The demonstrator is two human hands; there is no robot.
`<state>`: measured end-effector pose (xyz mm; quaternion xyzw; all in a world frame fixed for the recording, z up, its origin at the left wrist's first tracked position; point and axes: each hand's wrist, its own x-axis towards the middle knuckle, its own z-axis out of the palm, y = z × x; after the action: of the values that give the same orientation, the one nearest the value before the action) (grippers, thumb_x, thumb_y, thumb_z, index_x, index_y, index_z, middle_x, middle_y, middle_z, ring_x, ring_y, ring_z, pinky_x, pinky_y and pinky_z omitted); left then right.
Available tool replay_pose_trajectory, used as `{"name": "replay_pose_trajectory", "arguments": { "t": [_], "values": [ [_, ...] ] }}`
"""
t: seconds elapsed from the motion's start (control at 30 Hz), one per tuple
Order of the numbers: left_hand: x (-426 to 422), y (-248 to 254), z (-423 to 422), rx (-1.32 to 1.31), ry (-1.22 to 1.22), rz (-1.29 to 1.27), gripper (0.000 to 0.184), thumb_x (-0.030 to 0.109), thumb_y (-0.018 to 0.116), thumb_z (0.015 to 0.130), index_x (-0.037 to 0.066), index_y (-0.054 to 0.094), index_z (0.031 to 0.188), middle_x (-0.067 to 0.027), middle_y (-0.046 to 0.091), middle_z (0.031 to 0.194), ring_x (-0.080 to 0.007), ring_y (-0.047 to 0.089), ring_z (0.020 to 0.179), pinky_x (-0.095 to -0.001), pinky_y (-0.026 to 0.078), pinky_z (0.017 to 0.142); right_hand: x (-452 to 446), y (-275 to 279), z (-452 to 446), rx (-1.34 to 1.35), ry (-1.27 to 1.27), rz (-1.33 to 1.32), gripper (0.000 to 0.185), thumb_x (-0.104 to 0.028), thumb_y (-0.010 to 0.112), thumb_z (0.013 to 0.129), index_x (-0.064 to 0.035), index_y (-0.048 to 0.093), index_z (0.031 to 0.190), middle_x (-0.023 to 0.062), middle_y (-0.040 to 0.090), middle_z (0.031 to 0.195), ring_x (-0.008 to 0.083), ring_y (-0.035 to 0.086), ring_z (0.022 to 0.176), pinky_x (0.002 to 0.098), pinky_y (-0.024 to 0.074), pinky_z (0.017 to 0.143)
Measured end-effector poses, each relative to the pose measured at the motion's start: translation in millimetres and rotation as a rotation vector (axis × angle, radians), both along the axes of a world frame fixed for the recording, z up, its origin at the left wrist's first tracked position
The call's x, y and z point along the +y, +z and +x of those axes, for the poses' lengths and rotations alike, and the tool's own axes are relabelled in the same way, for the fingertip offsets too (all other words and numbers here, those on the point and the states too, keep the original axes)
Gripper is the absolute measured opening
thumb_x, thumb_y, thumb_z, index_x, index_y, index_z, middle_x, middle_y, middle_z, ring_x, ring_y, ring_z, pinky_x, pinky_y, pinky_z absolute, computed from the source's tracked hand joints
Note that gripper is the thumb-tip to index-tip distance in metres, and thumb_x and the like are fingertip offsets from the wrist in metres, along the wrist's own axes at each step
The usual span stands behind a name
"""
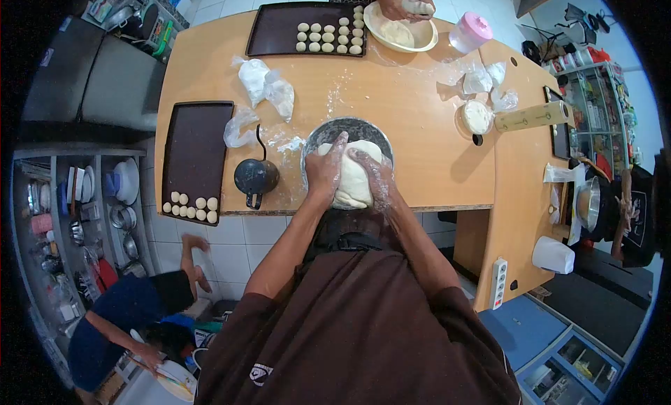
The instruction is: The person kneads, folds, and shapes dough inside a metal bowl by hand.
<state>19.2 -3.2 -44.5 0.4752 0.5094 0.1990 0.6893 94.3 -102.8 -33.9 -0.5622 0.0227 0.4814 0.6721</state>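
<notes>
A large white lump of dough (pixel 354 184) sits in a grey metal bowl (pixel 327 131) at the table's near edge. My left hand (pixel 327 166) is wrapped round the dough's left side, its fingers dusted with flour. On the opposite side my right hand (pixel 377 174) grips the same lump, floury as well. Just left of the bowl stands a black gooseneck kettle (pixel 254 177), its thin spout pointing away from me. How far the dough reaches down into the bowl is hidden.
Dark trays (pixel 197 139) with several dough balls lie left and at the back. Flour bags (pixel 264 83) are behind the kettle. Across the table, a co-worker's hands (pixel 409 5) hold dough over a cream bowl (pixel 434 36). Another person (pixel 129 311) bends at lower left.
</notes>
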Motion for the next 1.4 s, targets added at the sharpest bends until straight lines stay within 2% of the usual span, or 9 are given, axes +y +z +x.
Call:
{"name": "replay_pose_trajectory", "arguments": {
  "t": [0.17, 0.33, 0.43, 0.6, 0.83, 0.97, 1.13, 1.3, 1.4],
  "values": [
    [8, -5, 0, 0.091, -0.079, 0.259, 0.045, 0.035, 0.075, 0.086, -0.005, 0.065, 0.07, -0.0072, 0.064, 0.063, -0.0136, 0.055, 0.06, -0.0374, 0.046, 0.058, -3, -11, 1, 0.072, 0.008, 0.061, 0.034, -0.025, 0.071, 0.089, 0.0016, 0.065, 0.111, 0.0105, 0.069, 0.103, 0.0189, 0.067, 0.089, 0.0348, 0.0556, 0.081],
    [16, 6, -4, 0.061, -0.031, 0.246, 0.044, 0.034, 0.074, 0.086, -0.005, 0.065, 0.07, -0.0115, 0.066, 0.063, -0.0154, 0.058, 0.059, -0.0393, 0.047, 0.058, 0, -12, 21, -0.315, 0.156, -0.138, 0.069, -0.053, 0.059, 0.092, -0.0072, 0.044, 0.141, 0.0194, 0.053, 0.135, 0.0289, 0.053, 0.12, 0.0459, 0.0468, 0.095],
    [17, 23, -5, 0.111, -0.082, 0.271, 0.042, 0.033, 0.074, 0.086, -0.006, 0.065, 0.072, -0.0123, 0.066, 0.063, -0.0168, 0.059, 0.058, -0.0397, 0.047, 0.057, -6, 9, 40, 0.134, 0.075, -0.116, 0.062, -0.05, 0.055, 0.097, -0.011, 0.04, 0.143, 0.0127, 0.056, 0.128, 0.025, 0.055, 0.116, 0.0448, 0.0457, 0.096],
    [10, 12, -3, 0.1, -0.164, 0.348, 0.04, 0.033, 0.073, 0.088, -0.005, 0.063, 0.083, -0.0141, 0.067, 0.074, -0.0186, 0.06, 0.067, -0.0385, 0.048, 0.063, 17, -20, 23, -0.162, 0.133, -0.148, 0.049, -0.049, 0.075, 0.084, -0.0022, 0.072, 0.101, 0.0096, 0.069, 0.092, 0.0156, 0.062, 0.086, 0.0291, 0.0507, 0.078],
    [1, -30, -8, -0.398, 0.21, -0.1, 0.055, 0.047, 0.068, 0.092, 0.005, 0.041, 0.113, -0.0076, 0.05, 0.09, -0.0184, 0.05, 0.081, -0.0317, 0.046, 0.078, 22, -8, 33, -0.392, -0.027, -0.249, 0.04, -0.037, 0.075, 0.087, 0.0028, 0.07, 0.092, 0.0056, 0.065, 0.077, 0.014, 0.058, 0.071, 0.0298, 0.0486, 0.063],
    [-21, 4, -10, 0.001, -0.154, 0.091, 0.064, 0.046, 0.065, 0.094, 0.0, 0.035, 0.128, -0.0156, 0.059, 0.11, -0.0213, 0.059, 0.096, -0.0347, 0.048, 0.086, 19, -17, 37, -0.448, -0.166, -0.17, 0.038, -0.032, 0.067, 0.093, 0.0058, 0.068, 0.096, 0.0088, 0.066, 0.083, 0.0154, 0.059, 0.078, 0.0318, 0.0493, 0.069],
    [-22, 32, 9, -0.219, 0.088, 0.116, 0.036, 0.029, 0.081, 0.083, -0.003, 0.068, 0.093, -0.0067, 0.07, 0.085, -0.012, 0.064, 0.073, -0.0279, 0.051, 0.066, 20, -24, 25, -0.893, -0.161, -0.32, 0.043, -0.037, 0.063, 0.096, 0.0055, 0.067, 0.101, 0.0147, 0.065, 0.096, 0.0191, 0.059, 0.092, 0.0358, 0.0489, 0.08],
    [-1, 26, 10, -0.194, 0.068, -0.052, 0.033, 0.028, 0.078, 0.085, 0.0, 0.071, 0.1, -0.0059, 0.071, 0.091, -0.0126, 0.064, 0.076, -0.0293, 0.052, 0.066, 25, 4, 19, -0.301, -0.209, -0.223, 0.056, -0.049, 0.058, 0.097, 0.0023, 0.059, 0.119, 0.018, 0.061, 0.112, 0.0233, 0.057, 0.104, 0.0393, 0.0471, 0.088],
    [0, 13, 10, -0.274, 0.263, -0.096, 0.037, 0.032, 0.076, 0.087, -0.002, 0.07, 0.1, -0.008, 0.07, 0.091, -0.0144, 0.065, 0.077, -0.0307, 0.053, 0.067, 8, 5, 13, 0.144, -0.367, 0.233, 0.07, -0.054, 0.057, 0.095, 0.0002, 0.044, 0.136, 0.0176, 0.053, 0.13, 0.0262, 0.056, 0.114, 0.0409, 0.0475, 0.094]
  ]
}}
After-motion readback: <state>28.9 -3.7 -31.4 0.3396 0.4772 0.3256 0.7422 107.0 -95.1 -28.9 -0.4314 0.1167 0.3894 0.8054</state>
